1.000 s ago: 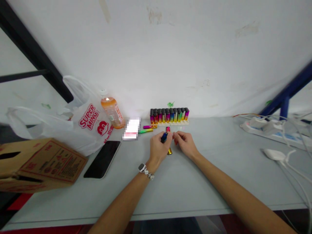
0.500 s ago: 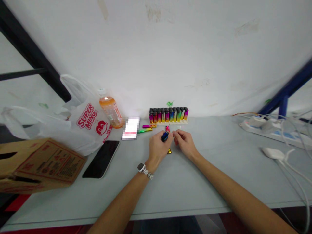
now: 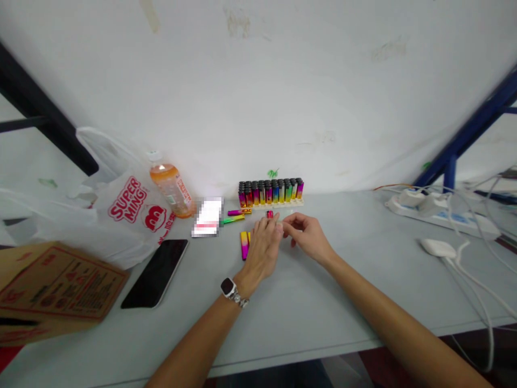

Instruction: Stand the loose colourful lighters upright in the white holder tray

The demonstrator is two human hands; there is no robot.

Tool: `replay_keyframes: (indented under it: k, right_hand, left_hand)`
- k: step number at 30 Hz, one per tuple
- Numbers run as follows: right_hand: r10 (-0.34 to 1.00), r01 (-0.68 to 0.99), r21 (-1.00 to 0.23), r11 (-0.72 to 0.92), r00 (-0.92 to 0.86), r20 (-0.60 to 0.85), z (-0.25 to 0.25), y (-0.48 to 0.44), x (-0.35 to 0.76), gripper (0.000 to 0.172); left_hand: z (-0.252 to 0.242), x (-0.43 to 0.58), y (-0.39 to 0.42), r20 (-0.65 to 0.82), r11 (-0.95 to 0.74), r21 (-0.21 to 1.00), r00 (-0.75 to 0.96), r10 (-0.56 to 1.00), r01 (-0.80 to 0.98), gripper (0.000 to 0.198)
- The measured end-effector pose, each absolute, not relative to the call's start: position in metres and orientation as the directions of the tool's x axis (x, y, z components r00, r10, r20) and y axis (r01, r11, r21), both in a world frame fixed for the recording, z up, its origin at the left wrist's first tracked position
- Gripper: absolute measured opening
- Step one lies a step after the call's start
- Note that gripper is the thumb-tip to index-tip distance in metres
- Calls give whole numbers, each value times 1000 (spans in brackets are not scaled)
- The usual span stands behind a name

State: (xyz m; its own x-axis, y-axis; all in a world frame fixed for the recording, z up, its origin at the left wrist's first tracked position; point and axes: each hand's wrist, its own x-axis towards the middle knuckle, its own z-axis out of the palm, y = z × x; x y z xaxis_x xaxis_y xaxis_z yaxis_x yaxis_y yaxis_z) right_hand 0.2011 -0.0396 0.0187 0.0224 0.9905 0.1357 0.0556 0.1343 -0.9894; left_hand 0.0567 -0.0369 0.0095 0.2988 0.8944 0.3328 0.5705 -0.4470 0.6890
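Note:
My left hand (image 3: pixel 264 242) lies over the table with its fingers stretched forward, partly covering what is below it. Beside it on the left, a yellow and purple lighter (image 3: pixel 244 246) lies on the table, with another yellow piece half hidden by the hand. Just past the fingertips a red lighter (image 3: pixel 270 214) shows one end. My right hand (image 3: pixel 307 235) is closed in a pinch against the left fingertips; whatever it holds is hidden. Behind both hands stands a row of shiny multicoloured lighters (image 3: pixel 276 193) with dark tops in a pale tray (image 3: pixel 287 204).
Two loose lighters, one purple and gold (image 3: pixel 239 212), one green (image 3: pixel 234 220), lie left of the tray. Further left are a blurred white card (image 3: pixel 208 216), a phone (image 3: pixel 156 274), a drink bottle (image 3: pixel 173 186), a plastic bag (image 3: pixel 133 221) and a carton (image 3: pixel 64 285). A power strip (image 3: pixel 446 214) is right.
My left hand has opened from its grip on a dark blue object, which is out of sight now. The yellow and purple lighter has come into view. The whole view has shifted slightly.

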Motion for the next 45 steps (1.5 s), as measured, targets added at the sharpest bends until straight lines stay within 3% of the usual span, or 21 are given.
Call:
replay_keyframes:
  k: [3, 7, 10, 13, 15, 18, 27, 37, 40, 42, 45]
  right_hand:
    - [992, 28, -991, 130, -5, 130, 20, -39, 215, 44]
    - [977, 82, -978, 190, 84, 197, 22, -19, 245, 42]
    - [916, 270, -911, 312, 168, 364, 28, 9, 270, 35]
    - [873, 544, -774, 323, 144, 466, 34, 35, 285, 15]
    - [869, 653, -684, 325, 78, 489, 36, 49, 288, 9]
    - [873, 734, -591, 335, -5, 489, 36, 62, 288, 13]
    - [891, 829, -473, 297, -62, 450, 41, 74, 282, 19]
    - [877, 950, -262, 168, -22, 481, 14, 54, 270, 48]
    - [859, 944, -272, 189, -25, 512, 11, 39, 253, 52]
    - [866, 930, -313, 192, -11, 499, 9, 30, 235, 41]
    - [937, 921, -359, 150, -17, 348, 7, 24, 208, 36]
  left_hand:
    - [9, 58, -38, 328, -466, 707, 337, 883, 533, 59]
    - [8, 56, -32, 390, -487, 728, 293, 873, 483, 54]
    - [7, 51, -25, 442, -507, 703, 253, 861, 499, 47]
    - [5, 48, -19, 441, -503, 673, 251, 861, 543, 42]
    - [3, 47, -17, 428, -490, 663, 252, 868, 566, 40]
    - [2, 47, -17, 406, -467, 654, 245, 880, 595, 40]
    - [3, 47, -16, 386, -444, 665, 232, 893, 601, 42]
    - [6, 41, -15, 400, -400, 689, 143, 905, 605, 44]
    - [8, 39, -14, 393, -390, 678, 141, 909, 623, 42]
    - [7, 37, -13, 398, -395, 669, 144, 906, 630, 41]
    - [6, 36, -11, 410, -396, 669, 132, 903, 629, 40]
